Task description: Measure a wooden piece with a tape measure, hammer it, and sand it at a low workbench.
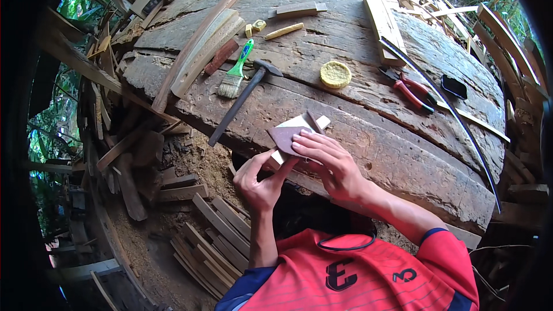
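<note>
While the left hand [259, 183] pinches the lower-left end of a pale wooden piece [279, 158] at the centre of the frame, the right hand [331, 161] lays its fingers close together on a brown abrasive sheet [282, 138] covering the piece's middle; whether its thumb clamps beneath cannot be told. From the left-hand pinch, the piece's long axis slants toward the upper right, its far end projecting beyond the sheet, nearer the right hand.
</note>
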A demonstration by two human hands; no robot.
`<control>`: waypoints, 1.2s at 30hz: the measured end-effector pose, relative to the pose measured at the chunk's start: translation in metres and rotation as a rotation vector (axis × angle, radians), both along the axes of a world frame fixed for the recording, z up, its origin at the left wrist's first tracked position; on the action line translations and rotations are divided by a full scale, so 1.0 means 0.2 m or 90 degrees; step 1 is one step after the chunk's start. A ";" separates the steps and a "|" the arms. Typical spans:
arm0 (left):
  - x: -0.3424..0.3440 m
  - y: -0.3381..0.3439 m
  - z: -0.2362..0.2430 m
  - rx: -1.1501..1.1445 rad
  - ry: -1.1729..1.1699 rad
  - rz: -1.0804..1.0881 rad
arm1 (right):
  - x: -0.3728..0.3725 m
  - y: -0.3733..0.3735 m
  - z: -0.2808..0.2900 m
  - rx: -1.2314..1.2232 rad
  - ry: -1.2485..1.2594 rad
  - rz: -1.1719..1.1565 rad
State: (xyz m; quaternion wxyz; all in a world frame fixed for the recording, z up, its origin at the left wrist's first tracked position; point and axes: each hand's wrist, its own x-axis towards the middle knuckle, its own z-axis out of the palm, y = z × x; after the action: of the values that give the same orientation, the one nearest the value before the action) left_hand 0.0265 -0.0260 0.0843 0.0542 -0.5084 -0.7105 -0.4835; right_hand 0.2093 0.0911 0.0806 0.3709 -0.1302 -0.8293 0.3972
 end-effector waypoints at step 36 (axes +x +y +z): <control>0.01 0.00 -0.10 0.045 -0.132 -0.012 | 0.03 0.08 -0.05 0.027 0.003 -0.008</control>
State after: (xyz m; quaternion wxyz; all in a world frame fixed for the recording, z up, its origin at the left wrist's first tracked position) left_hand 0.0278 -0.0269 0.0633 -0.0065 -0.4604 -0.6899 -0.5586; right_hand 0.2159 0.1066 0.0707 0.3780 -0.1268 -0.8357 0.3776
